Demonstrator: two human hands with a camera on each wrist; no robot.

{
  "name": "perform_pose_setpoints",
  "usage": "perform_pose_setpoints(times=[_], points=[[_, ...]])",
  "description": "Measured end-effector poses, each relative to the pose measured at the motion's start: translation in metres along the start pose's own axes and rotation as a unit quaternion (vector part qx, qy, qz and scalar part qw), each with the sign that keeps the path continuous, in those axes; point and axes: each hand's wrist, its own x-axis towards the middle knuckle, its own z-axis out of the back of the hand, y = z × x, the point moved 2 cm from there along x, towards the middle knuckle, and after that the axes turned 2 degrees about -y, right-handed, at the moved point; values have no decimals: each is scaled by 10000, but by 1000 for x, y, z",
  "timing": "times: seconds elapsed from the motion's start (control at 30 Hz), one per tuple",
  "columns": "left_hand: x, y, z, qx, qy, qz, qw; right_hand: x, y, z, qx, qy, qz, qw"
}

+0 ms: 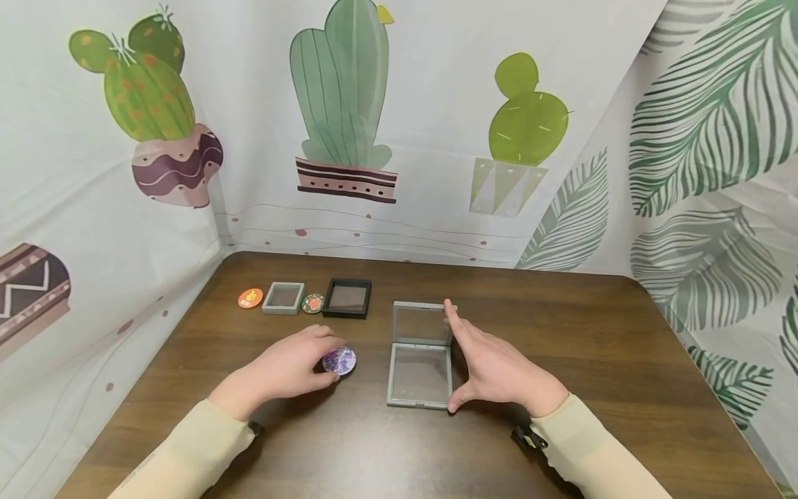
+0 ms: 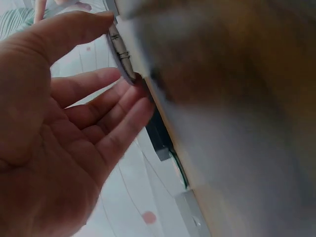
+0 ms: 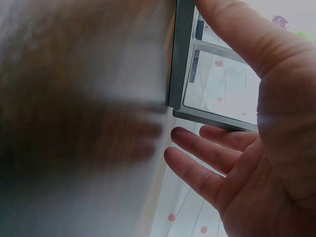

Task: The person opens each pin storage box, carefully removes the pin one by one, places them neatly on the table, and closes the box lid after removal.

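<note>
My left hand point(image 1: 293, 364) pinches a round purple pin badge point(image 1: 340, 361) by its edges, thumb on one side and fingers on the other. In the left wrist view the back of the pin badge point(image 2: 121, 52) shows its metal clasp, just off the table. A grey hinged display frame point(image 1: 420, 404) with clear film stands unfolded, one half flat and the lid raised behind. My right hand point(image 1: 499, 364) holds its right side: the thumb lies at the near corner, a forefinger at the lid's upper corner. In the right wrist view the remaining fingers point(image 3: 197, 173) extend beside the frame.
Farther back on the brown table point(image 1: 561, 333) lie an orange round badge point(image 1: 251, 298), a small grey frame point(image 1: 283, 310), a dark green badge point(image 1: 313, 303) and a black frame point(image 1: 347, 314). A cactus-print cloth point(image 1: 430, 138) hangs behind the table.
</note>
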Motion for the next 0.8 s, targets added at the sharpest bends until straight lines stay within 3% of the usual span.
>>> perform_pose_setpoints(times=[0.8], points=[[-34,62,19,45,-107,861,9962,0,-1,1,-55,-5,-25,10000]])
